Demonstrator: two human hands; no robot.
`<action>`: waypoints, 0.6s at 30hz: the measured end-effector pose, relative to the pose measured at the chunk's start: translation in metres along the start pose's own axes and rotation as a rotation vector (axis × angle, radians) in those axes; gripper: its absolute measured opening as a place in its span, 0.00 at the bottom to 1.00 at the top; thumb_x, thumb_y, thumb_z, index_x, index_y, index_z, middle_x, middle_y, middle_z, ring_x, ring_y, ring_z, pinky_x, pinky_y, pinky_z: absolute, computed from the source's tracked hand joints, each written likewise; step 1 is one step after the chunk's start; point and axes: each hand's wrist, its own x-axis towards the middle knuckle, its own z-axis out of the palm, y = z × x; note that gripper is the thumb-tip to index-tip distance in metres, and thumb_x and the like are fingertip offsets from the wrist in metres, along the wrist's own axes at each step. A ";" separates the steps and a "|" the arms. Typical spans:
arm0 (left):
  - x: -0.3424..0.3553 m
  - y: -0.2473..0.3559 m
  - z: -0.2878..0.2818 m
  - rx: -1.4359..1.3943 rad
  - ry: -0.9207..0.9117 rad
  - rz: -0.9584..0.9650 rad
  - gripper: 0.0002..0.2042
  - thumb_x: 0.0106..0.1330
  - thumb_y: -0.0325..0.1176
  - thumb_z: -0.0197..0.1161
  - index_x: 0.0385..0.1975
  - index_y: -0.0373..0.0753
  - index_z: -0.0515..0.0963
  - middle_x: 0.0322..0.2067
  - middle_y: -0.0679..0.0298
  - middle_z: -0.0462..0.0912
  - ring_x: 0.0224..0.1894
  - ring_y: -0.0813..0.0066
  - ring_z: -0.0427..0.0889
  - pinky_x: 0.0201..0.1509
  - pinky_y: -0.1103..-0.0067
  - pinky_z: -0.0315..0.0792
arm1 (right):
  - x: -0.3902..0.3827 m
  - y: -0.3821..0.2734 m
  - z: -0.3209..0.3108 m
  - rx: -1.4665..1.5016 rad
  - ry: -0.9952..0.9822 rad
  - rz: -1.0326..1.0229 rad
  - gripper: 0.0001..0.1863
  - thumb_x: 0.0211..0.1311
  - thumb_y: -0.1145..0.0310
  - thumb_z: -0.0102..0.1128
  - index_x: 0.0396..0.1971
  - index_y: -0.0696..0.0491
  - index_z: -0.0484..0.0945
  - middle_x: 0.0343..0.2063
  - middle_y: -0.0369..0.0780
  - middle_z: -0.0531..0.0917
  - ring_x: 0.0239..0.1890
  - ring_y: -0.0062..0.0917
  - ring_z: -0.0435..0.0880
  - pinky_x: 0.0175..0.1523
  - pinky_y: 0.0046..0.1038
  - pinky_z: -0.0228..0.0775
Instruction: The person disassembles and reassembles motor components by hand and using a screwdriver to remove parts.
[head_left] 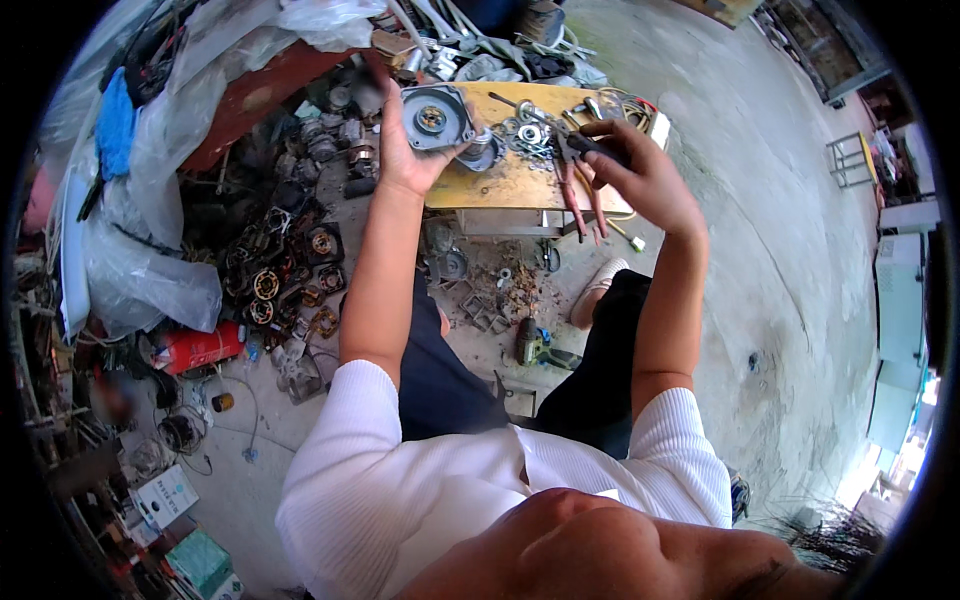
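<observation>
My left hand [404, 160] is closed round the edge of a grey metal motor end cover [411, 108], raised over the left end of a small yellow workbench [470, 192]. The cover's round hollow faces up and shows a brassy ring at its centre. Beside it is another metal part with a round shaft [482, 150]. Over the bench's right side, my right hand [648, 178] has its thumb and fingers round a dark-handled tool [608, 150] whose kind I cannot make out. Next to that hand, red-handled pliers [569, 190] jut over the front edge. Washers and bearings [530, 133] lie between my hands.
A heap of motor parts [290, 260] covers the floor at left, near plastic sheeting [140, 260] and a red container [200, 347]. Between my feet lie a green cordless drill [540, 347] and metal scraps. Concrete floor [780, 260] stretches to the right.
</observation>
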 end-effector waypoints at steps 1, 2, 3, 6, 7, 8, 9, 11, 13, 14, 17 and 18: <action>0.001 -0.004 0.001 -0.019 -0.085 -0.090 0.34 0.64 0.65 0.53 0.55 0.38 0.70 0.49 0.48 0.77 0.51 0.48 0.78 0.51 0.51 0.75 | -0.005 -0.003 -0.011 -0.104 0.040 0.057 0.17 0.63 0.71 0.57 0.50 0.62 0.75 0.32 0.44 0.84 0.32 0.21 0.83 0.41 0.25 0.75; 0.000 -0.010 0.007 -0.016 -0.133 -0.141 0.36 0.65 0.64 0.52 0.56 0.33 0.70 0.51 0.45 0.76 0.51 0.47 0.78 0.53 0.52 0.75 | -0.007 -0.001 -0.015 -0.155 0.071 0.094 0.17 0.61 0.71 0.57 0.49 0.61 0.77 0.33 0.46 0.85 0.34 0.24 0.84 0.43 0.27 0.75; -0.004 -0.018 0.017 -0.008 -0.110 -0.200 0.36 0.65 0.64 0.51 0.56 0.33 0.69 0.52 0.44 0.76 0.51 0.47 0.78 0.53 0.53 0.76 | -0.009 0.001 -0.020 -0.207 0.101 0.131 0.17 0.59 0.71 0.57 0.48 0.61 0.78 0.35 0.48 0.86 0.35 0.28 0.86 0.44 0.28 0.76; 0.005 -0.047 0.023 0.016 -0.197 -0.403 0.36 0.65 0.65 0.51 0.55 0.33 0.70 0.49 0.45 0.77 0.50 0.48 0.80 0.52 0.54 0.77 | -0.010 -0.003 -0.019 -0.451 0.163 0.118 0.17 0.54 0.69 0.59 0.44 0.60 0.82 0.37 0.50 0.85 0.36 0.36 0.86 0.46 0.30 0.76; 0.004 -0.058 0.027 0.050 -0.198 -0.430 0.36 0.65 0.65 0.51 0.53 0.33 0.70 0.47 0.46 0.79 0.48 0.50 0.81 0.51 0.55 0.78 | -0.011 -0.002 -0.018 -0.447 0.172 0.130 0.17 0.54 0.69 0.59 0.43 0.60 0.82 0.37 0.50 0.85 0.37 0.38 0.86 0.46 0.31 0.75; 0.003 -0.066 0.033 0.084 -0.198 -0.454 0.35 0.65 0.65 0.50 0.50 0.32 0.71 0.45 0.47 0.80 0.47 0.52 0.82 0.49 0.55 0.79 | -0.011 -0.001 -0.017 -0.443 0.179 0.140 0.17 0.53 0.68 0.60 0.42 0.60 0.83 0.36 0.50 0.85 0.37 0.40 0.86 0.46 0.32 0.75; 0.005 -0.074 0.036 0.066 -0.182 -0.458 0.35 0.65 0.65 0.50 0.50 0.32 0.71 0.45 0.47 0.80 0.47 0.51 0.82 0.50 0.56 0.79 | -0.011 0.000 -0.016 -0.439 0.185 0.149 0.17 0.53 0.68 0.60 0.41 0.60 0.83 0.36 0.51 0.85 0.37 0.41 0.86 0.47 0.32 0.75; 0.010 -0.085 0.037 0.031 -0.144 -0.465 0.35 0.65 0.65 0.51 0.50 0.32 0.71 0.45 0.47 0.80 0.47 0.50 0.82 0.50 0.56 0.79 | -0.014 -0.004 -0.014 -0.480 0.177 0.174 0.17 0.53 0.67 0.61 0.41 0.60 0.83 0.35 0.50 0.85 0.36 0.40 0.86 0.46 0.32 0.75; 0.015 -0.088 0.036 0.023 -0.132 -0.454 0.36 0.64 0.65 0.51 0.50 0.31 0.71 0.44 0.47 0.80 0.47 0.50 0.82 0.50 0.55 0.78 | -0.017 -0.006 -0.012 -0.521 0.158 0.155 0.16 0.53 0.67 0.61 0.41 0.60 0.83 0.34 0.50 0.85 0.36 0.40 0.86 0.46 0.32 0.75; 0.018 -0.090 0.035 0.023 -0.116 -0.441 0.36 0.64 0.65 0.51 0.50 0.31 0.71 0.44 0.47 0.80 0.47 0.50 0.82 0.51 0.55 0.78 | -0.019 -0.005 -0.013 -0.502 0.168 0.126 0.16 0.53 0.67 0.61 0.41 0.59 0.83 0.34 0.50 0.85 0.36 0.40 0.86 0.45 0.32 0.75; 0.033 -0.094 0.016 -0.054 -0.045 -0.440 0.35 0.63 0.63 0.56 0.55 0.35 0.69 0.52 0.41 0.73 0.55 0.37 0.74 0.55 0.46 0.72 | -0.031 -0.003 -0.024 -0.455 0.192 0.087 0.16 0.54 0.67 0.62 0.41 0.59 0.83 0.34 0.50 0.85 0.36 0.40 0.86 0.45 0.31 0.76; 0.035 -0.094 0.014 -0.059 -0.021 -0.438 0.35 0.63 0.63 0.56 0.55 0.35 0.69 0.52 0.41 0.73 0.55 0.37 0.73 0.55 0.46 0.72 | -0.037 -0.011 -0.029 -0.447 0.197 0.108 0.16 0.55 0.67 0.62 0.41 0.59 0.83 0.34 0.50 0.85 0.36 0.39 0.86 0.45 0.31 0.76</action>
